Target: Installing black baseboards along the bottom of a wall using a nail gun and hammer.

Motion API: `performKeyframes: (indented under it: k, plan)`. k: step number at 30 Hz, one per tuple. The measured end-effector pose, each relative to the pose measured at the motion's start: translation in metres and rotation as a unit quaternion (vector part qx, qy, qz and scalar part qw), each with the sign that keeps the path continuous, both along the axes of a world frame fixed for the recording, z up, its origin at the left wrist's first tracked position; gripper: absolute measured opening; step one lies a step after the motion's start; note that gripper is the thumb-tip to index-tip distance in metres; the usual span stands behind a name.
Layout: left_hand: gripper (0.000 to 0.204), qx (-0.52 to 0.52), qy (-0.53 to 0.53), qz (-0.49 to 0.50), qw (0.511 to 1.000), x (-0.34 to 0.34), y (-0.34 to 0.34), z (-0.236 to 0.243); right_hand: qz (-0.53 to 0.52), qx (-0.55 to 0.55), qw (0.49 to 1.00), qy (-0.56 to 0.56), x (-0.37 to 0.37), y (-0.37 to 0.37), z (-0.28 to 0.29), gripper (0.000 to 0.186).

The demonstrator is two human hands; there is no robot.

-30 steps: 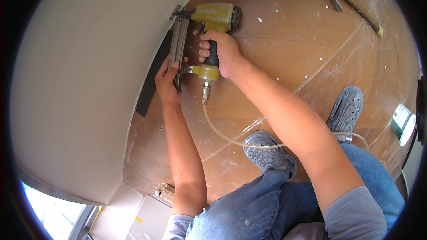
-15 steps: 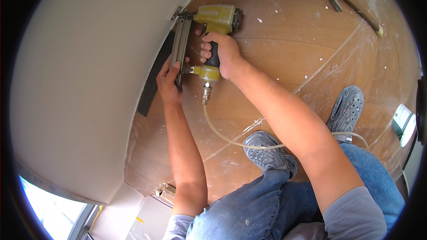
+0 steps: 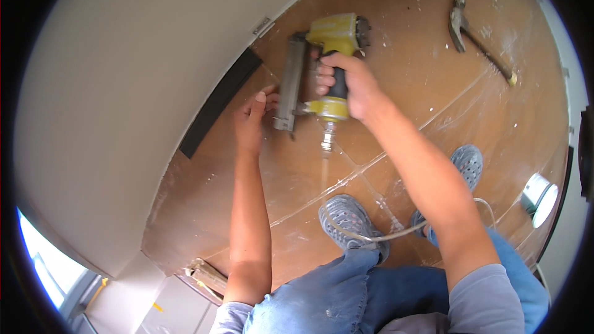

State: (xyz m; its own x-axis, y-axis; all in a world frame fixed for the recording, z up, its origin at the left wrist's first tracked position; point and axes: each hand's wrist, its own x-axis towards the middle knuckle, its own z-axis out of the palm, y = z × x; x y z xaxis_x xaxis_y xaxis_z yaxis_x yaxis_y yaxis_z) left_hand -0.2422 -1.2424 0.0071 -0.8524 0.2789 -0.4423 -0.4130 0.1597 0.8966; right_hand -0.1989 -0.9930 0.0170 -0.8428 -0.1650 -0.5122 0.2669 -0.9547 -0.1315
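Note:
My right hand (image 3: 352, 80) is wrapped round the black grip of a yellow pneumatic nail gun (image 3: 334, 32), raised over the brown floor. The gun's long grey magazine (image 3: 291, 83) points down toward my left hand (image 3: 250, 124). That hand has its thumb and fingers a little apart beside the magazine, and nothing shows in it. A clear air hose (image 3: 396, 234) runs from the metal fitting under the grip. Along the foot of the wall lies a flat black strip (image 3: 219, 104), left of both hands. Past its far end, a small metal bracket (image 3: 262, 27) sits at the wall's base.
A claw hammer (image 3: 486, 52) lies on the floor at the far right. Near the right edge stands a white round container (image 3: 539, 200). The pale wall (image 3: 124, 86) borders the left side. A wooden piece (image 3: 209, 277) rests by the near left corner. My grey clogs (image 3: 351, 221) straddle the hose.
The nail gun has come away from the wall bracket, moving right with my right hand. My left hand has let go of the magazine. The view has shifted, too.

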Motion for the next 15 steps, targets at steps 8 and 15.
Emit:
performKeyframes:
  k: [8,15]
  plan:
    - [0.026,-0.233,0.231,0.104,0.939,0.01,-0.025,-0.01,0.303,0.464,0.828,0.08,0.039,0.098,0.093,0.045]
    - [0.015,-0.393,0.436,0.082,0.806,0.029,-0.045,-0.024,0.373,0.88,0.2,0.216,0.104,0.111,0.044,0.097]
